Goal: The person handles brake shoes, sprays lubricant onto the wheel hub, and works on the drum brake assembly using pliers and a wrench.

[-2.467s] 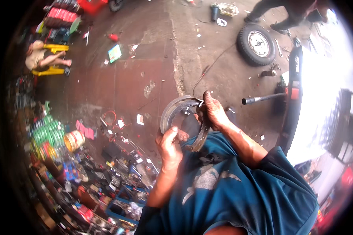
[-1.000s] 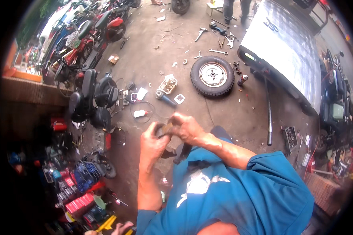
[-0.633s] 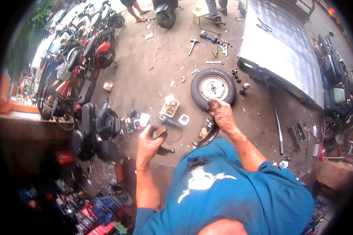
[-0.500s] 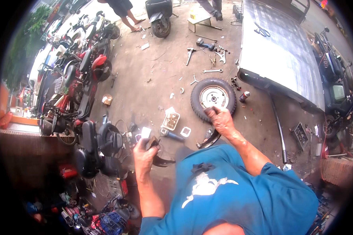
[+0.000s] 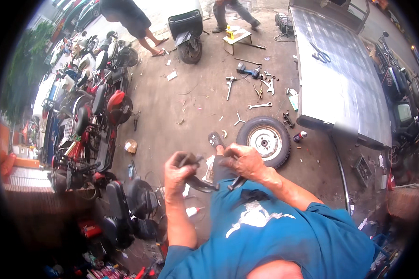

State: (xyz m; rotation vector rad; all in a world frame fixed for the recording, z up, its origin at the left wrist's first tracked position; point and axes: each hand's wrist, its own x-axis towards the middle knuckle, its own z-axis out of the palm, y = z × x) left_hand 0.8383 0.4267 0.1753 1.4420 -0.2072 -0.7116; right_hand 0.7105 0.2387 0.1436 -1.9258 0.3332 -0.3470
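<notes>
My left hand (image 5: 174,177) is closed round one end of a dark, curved brake shoe (image 5: 204,187). Another dark curved brake shoe (image 5: 237,183) hangs from my right hand (image 5: 245,163), whose fingers are wrapped about its upper end. I hold both pieces in front of my blue shirt, their lower ends close together but apart. Just beyond my right hand a small wheel with a black tyre (image 5: 287,151) and pale rim lies flat on the ground. My forward foot (image 5: 215,140) is left of the wheel.
Beyond the wheel lie a combination wrench (image 5: 260,105), a blue cordless power tool (image 5: 247,71) and several other hand tools. A metal-topped platform (image 5: 342,79) stands on the right. Parked motorbikes (image 5: 97,102) line the left. Two people's legs and a scooter (image 5: 189,42) are at the back.
My hands have come closer together, the right moving left and down from over the wheel, each still with its brake shoe. My foot has come into view. The people at the back have shifted.
</notes>
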